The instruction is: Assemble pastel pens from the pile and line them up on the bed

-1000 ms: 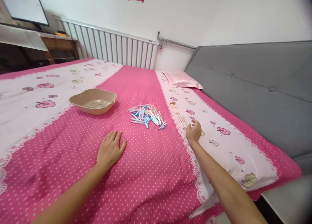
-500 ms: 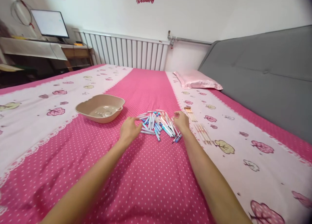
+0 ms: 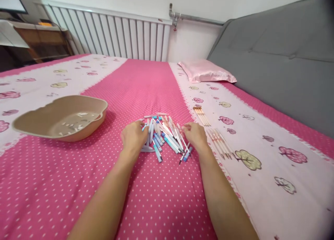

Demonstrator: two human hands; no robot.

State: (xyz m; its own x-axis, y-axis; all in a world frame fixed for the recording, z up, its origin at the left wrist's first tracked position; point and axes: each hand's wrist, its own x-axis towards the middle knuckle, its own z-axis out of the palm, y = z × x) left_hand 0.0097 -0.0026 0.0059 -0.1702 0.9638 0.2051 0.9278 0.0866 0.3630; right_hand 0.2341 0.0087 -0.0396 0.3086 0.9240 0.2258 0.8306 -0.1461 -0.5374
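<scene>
A loose heap of pens and pen parts (image 3: pixel 171 137), in white, grey, blue and pink, lies on the pink dotted bedspread (image 3: pixel 167 198) between my two hands. My left hand (image 3: pixel 133 137) is at the heap's left edge, thumb and fingers apart, its fingertips touching the grey and blue barrels. On the opposite side, my right hand (image 3: pixel 196 134) has its fingers loosely bent beside the pink and white pens; no pen shows clearly in its grasp. Right of it lie a row of pale pens (image 3: pixel 220 142) and a bundle of orange-toned pens (image 3: pixel 201 115).
At the left stands a beige plastic basin (image 3: pixel 96 123) with small whitish pieces inside. A pink pillow (image 3: pixel 206 71) rests near the grey headboard (image 3: pixel 273 52). A white radiator (image 3: pixel 117 34) runs along the wall behind, with a desk (image 3: pixel 44 38) at far left.
The view has tilted down and come closer, so the basin and heap look larger. My left hand has moved in against the heap's left side. The right stays at its right edge.
</scene>
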